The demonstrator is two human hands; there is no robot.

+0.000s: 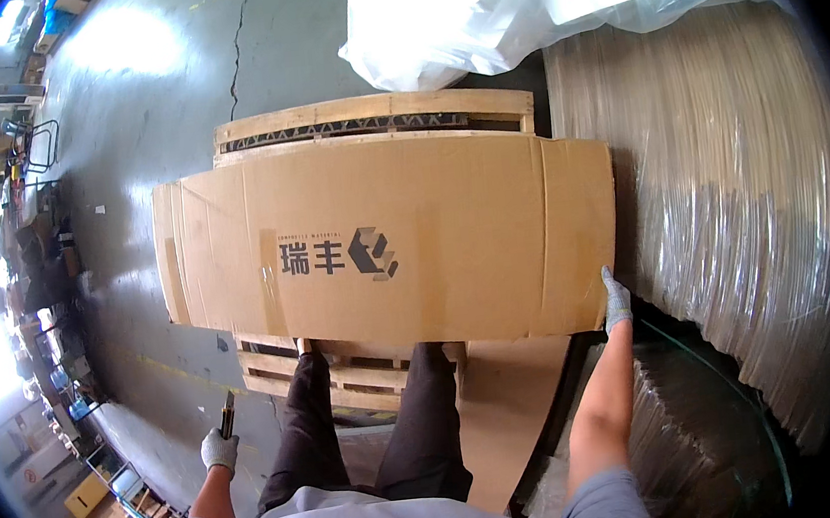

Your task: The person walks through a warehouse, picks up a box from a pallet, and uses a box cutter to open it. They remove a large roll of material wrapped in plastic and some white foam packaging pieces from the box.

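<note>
A long flat cardboard sheet [472,224], brown with fold lines, tape strips and dark print, lies across a wooden pallet [371,109] in front of me. My right hand [617,299], in a grey glove, grips the sheet's near right corner, thumb along its edge. My left hand [219,450], also gloved, is off to the left, apart from the cardboard. It is closed around a utility knife [227,415], which points up and away from me. Under the sheet, most of the pallet's middle is hidden.
Tall stacks wrapped in clear film [715,160] stand close on the right. Crumpled translucent plastic sheeting [531,8] lies at the far right. Another brown board [513,399] is beside my legs. Shelves and chairs [44,145] line the far left, beyond the grey floor [121,107].
</note>
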